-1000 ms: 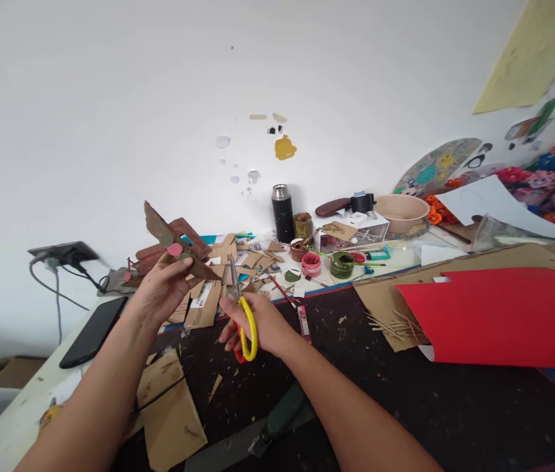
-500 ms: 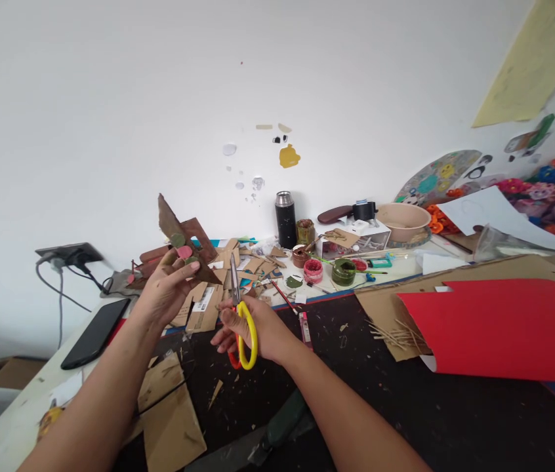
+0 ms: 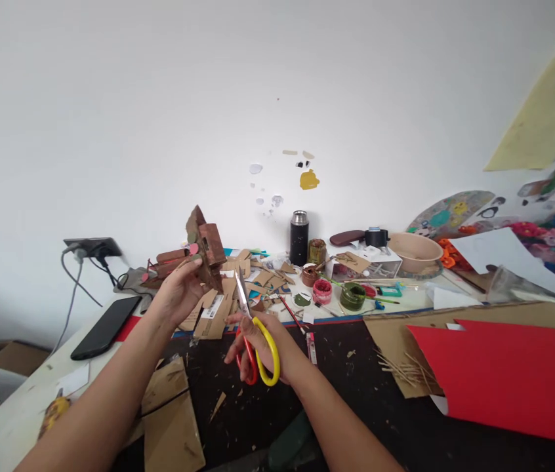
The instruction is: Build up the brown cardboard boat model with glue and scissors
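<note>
My left hand (image 3: pixel 179 292) holds up a brown cardboard model (image 3: pixel 212 244) by its lower edge, with green and pink round dots along one side. My right hand (image 3: pixel 265 337) grips a pair of scissors (image 3: pixel 268 354), one handle yellow and the other red. The blades point up and away from me, close to the model but apart from it. Behind both hands lies a heap of cardboard scraps (image 3: pixel 267 282).
A black phone (image 3: pixel 105 328) lies at the left. Paint jars (image 3: pixel 353 296) and a black thermos (image 3: pixel 299 239) stand at the back. Red paper (image 3: pixel 513 373) and thin sticks (image 3: pixel 408 369) rest on cardboard at the right. Cut cardboard (image 3: pixel 174 419) lies in front.
The camera view has shifted. The cardboard model has turned, so its boxy part shows more. The scissors have moved slightly right in view, their handles spread wider apart.
</note>
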Demonstrator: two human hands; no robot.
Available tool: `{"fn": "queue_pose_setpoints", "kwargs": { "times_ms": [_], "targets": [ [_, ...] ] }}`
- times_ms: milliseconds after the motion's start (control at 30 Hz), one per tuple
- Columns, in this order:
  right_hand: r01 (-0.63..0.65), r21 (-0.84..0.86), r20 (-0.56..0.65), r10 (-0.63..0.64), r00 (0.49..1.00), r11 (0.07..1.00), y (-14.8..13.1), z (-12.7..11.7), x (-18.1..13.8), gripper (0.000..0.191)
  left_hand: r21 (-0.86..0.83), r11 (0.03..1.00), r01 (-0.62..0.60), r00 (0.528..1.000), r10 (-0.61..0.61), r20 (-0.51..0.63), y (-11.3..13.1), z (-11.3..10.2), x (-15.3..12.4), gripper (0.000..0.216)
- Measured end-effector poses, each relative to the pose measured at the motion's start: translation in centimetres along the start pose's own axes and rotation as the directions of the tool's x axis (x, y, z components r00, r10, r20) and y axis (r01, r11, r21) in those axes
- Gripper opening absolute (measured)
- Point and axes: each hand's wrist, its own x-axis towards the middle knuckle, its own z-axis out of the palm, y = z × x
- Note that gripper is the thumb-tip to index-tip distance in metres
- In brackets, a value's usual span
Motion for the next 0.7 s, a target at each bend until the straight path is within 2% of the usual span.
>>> {"fn": "queue_pose_setpoints", "kwargs": {
  "times_ms": [233, 433, 700],
  "targets": [
    [-0.028, -0.09, 0.128, 0.039, 0.991, 0.996, 0.2, 0.2, -0.6, 0.107, -0.075, 0.997, -0.012, 0.996, 0.019, 0.087, -0.2, -0.2, 0.2, 0.032],
    [-0.04, -0.108, 0.159, 0.057, 0.986, 0.993, 0.1, 0.4, -0.9, 0.111, -0.077, 0.997, 0.009, 0.995, -0.001, 0.103, -0.2, -0.5, 0.2, 0.042],
    [-0.063, -0.103, 0.208, 0.083, 0.975, 0.993, 1.1, 0.4, -0.5, 0.113, -0.066, 0.998, 0.017, 0.992, -0.008, 0.129, -1.1, -0.5, 0.2, 0.045]
  ]
}}
